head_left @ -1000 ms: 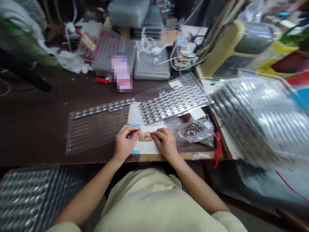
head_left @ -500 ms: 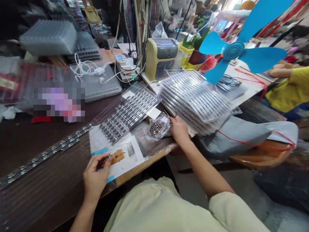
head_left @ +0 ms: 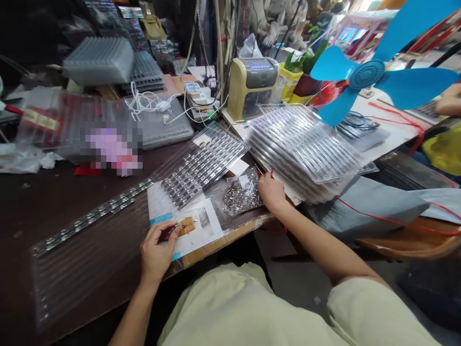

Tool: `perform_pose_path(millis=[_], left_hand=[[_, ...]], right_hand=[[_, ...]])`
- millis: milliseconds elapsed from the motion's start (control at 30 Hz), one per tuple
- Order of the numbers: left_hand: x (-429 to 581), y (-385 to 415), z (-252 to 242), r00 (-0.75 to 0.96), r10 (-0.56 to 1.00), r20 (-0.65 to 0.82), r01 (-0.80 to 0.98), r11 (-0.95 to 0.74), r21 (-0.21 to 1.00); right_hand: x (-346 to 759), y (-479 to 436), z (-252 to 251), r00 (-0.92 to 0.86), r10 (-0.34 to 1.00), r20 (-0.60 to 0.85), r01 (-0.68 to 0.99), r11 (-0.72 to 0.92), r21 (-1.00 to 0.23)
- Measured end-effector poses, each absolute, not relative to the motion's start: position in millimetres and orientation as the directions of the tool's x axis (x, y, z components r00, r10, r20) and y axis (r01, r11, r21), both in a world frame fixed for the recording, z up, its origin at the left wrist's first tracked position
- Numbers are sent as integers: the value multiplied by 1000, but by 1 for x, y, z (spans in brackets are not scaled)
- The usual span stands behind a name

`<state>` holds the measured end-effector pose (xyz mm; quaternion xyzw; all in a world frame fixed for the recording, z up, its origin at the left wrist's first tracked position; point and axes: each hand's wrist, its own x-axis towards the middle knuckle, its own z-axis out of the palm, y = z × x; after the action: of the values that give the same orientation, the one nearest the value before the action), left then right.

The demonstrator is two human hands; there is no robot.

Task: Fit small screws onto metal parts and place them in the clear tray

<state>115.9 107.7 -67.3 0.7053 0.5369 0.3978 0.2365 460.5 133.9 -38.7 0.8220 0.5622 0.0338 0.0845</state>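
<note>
Left hand pinches a thin tool over a small tan pad

The left hand (head_left: 157, 250) is narrowly closed, thumb and fingers pinching a thin metal tool (head_left: 173, 227), whose tip reaches toward a small tan pad (head_left: 187, 226). The pad lies on a white paper sheet (head_left: 187, 235) at the table edge, probably placed there so the work sits close and contrasts with a pale ground. The right hand (head_left: 272, 192) rests apart, fingers curled and narrow, beside a clear plastic bag of small metal parts (head_left: 242, 196); whether it holds anything is too hidden to tell. The bag seems kept within easy reach. Just beyond lies a clear tray of metal pieces in rows (head_left: 205, 166), with a tall stack of similar trays (head_left: 306, 154) to the right, and a long tray (head_left: 86, 235) to the left. A co-worker's hand (head_left: 450, 100) shows past a blue fan (head_left: 367, 74)
</note>
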Motion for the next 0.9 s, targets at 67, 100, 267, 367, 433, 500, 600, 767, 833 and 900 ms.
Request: perform_pose_path(millis=[67,100,267,367,433,500,600,767,833,900], left_hand=[[114,107,-67,103,946,308,555,-311,771],[115,107,-66,98,945,311,553,-312,773],[139,105,-53,236,920,314,482,-391,784],[167,103,-45,470,841,268,357,-458,814],[182,100,-41,559,792,244,302,-469,830],[188,96,-40,579,783,225,284,-453,845],[184,90,-42,542,817,195,302,-406,863],[160,86,-46,333,932,139,289,-242,926],[153,88,-47,215,972,90,210,-136,968],[148,90,-46,135,991,20,104,-34,994]], right_hand=[[457,137,-40,355,933,-66,921,-337,197],[455,137,-41,352,933,-73,921,-331,208],[451,131,-39,330,940,-83,922,-302,243],[450,126,-36,358,930,-82,910,-328,253],[451,125,-35,384,921,-70,901,-357,246],[456,123,-35,400,916,-46,902,-383,200],[468,117,-38,412,911,19,908,-413,67],[479,102,-30,432,820,375,892,-328,-310],[465,93,-20,437,690,577,861,-135,-490],[440,82,-10,440,639,631,777,82,-625]])
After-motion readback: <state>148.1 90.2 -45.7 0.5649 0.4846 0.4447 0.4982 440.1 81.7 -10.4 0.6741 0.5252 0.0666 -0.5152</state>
